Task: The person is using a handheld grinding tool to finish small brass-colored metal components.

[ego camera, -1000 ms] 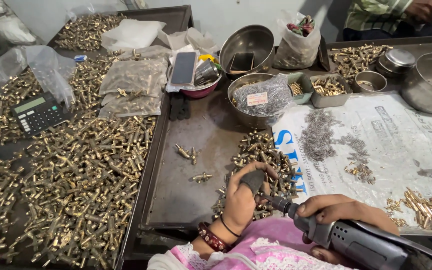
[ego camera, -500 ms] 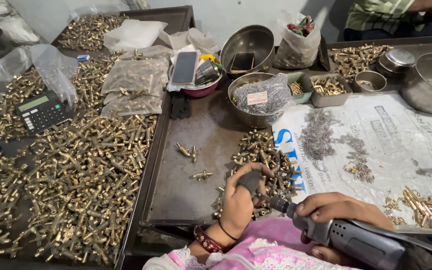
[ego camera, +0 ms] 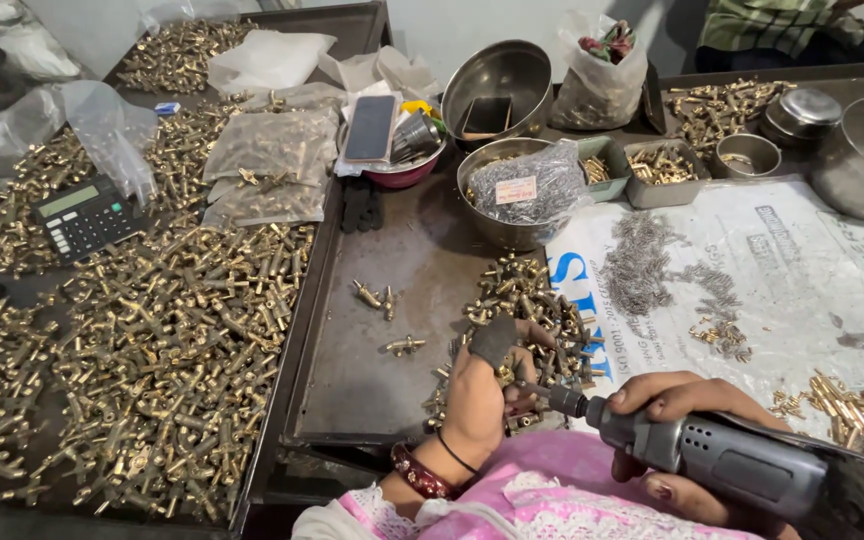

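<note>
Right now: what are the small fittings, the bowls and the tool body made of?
Small fittings: yellow-gold shine, likely brass. Bowls: grey, mirror-like sheen, probably stainless steel. Tool body in the right hand: dull grey with vent slots; metal or plastic, cannot tell. The left hand holds one fitting at its tip.

Bare tray floor point(ego camera: 372, 385): open between the left rim and the brass-fitting heap point(ego camera: 527, 305), broken only by three loose fittings point(ego camera: 384, 300). Left table: brass parts point(ego camera: 152, 350) cover it throughout, with a calculator point(ego camera: 87, 215) and plastic bags point(ego camera: 267, 150) lying on top. Far edge: steel bowls point(ego camera: 512, 195), a pink bowl holding a phone point(ego camera: 372, 130) and small trays point(ego camera: 662, 165) stand close together. Right sheet point(ego camera: 812, 280): bare patches lie between the screw pile point(ego camera: 642, 260) and the brass pins point(ego camera: 862, 405). Near edge: left hand point(ego camera: 482, 395), right hand point(ego camera: 682, 430) and power screwdriver point(ego camera: 722, 460) fill the passage
</note>
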